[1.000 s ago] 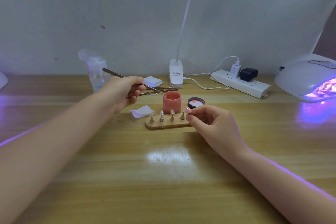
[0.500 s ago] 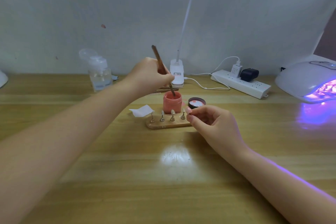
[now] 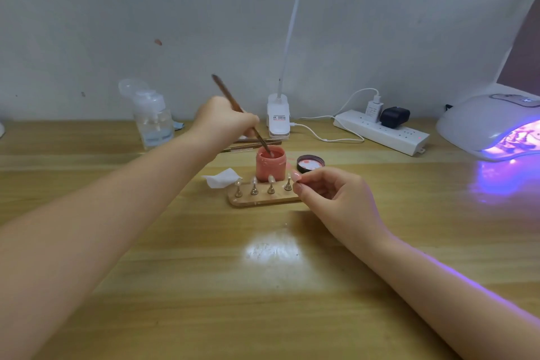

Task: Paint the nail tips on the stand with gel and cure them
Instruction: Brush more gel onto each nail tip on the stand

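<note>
Below the left hand [image 3: 225,123], the brush [image 3: 233,105] it grips is dipped into the pink gel jar [image 3: 270,168]. The wooden nail-tip stand [image 3: 263,197] is pinched at its end by the right hand [image 3: 336,199].

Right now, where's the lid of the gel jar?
In the head view, the black lid lies upturned on the table just right of the pink gel jar, behind the right end of the wooden nail stand.
</note>
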The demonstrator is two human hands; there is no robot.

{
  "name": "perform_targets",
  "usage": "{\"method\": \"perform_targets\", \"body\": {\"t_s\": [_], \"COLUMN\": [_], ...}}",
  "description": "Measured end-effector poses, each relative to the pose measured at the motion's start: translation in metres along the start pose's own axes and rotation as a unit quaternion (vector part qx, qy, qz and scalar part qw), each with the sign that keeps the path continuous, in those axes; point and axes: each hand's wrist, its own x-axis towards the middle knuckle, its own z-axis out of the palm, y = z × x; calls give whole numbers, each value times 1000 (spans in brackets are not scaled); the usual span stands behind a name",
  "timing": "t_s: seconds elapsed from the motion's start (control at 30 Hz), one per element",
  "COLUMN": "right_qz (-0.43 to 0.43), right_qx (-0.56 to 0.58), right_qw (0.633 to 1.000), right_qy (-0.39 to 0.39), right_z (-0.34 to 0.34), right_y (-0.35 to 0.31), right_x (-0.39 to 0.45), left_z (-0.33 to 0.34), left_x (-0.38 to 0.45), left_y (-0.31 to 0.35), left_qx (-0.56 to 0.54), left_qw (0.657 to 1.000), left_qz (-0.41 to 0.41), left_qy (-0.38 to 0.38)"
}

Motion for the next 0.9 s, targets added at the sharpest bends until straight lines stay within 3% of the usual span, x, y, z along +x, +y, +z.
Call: {"method": "perform_targets", "body": {"t_s": [0.17,0.33,0.5,0.63,0.77,0.9], "right_qz": [0,1,2,6,14,31], "right_qx": [-2,-2,-7,-7,-3,3], "right_qw": [1000,1000,1000,1000,1000,999], "right_qy": [-3,-3,-1,-3,-3,-5], "right_z": [0,0,-1,-1,-1,-1], "right_y": [-1,-2,-3,-4,-5,-5], "right_x": [0,0,-1,-2,-2,0], "left_z": [-16,-25,-27,-18,-18,-22], "left_x": [2,-2,-4,-5,-7,-23], "left_y": [-23,-39,-41,-45,-56,-51], "left_qx": [-145,-179,-253,-248,-231,-277], "left_qw": [979,966,954,957,960,951], "left_qz": [-144,-186,-161,-150,-138,-52], "left_qy": [10,1,7,1,72,127]}}
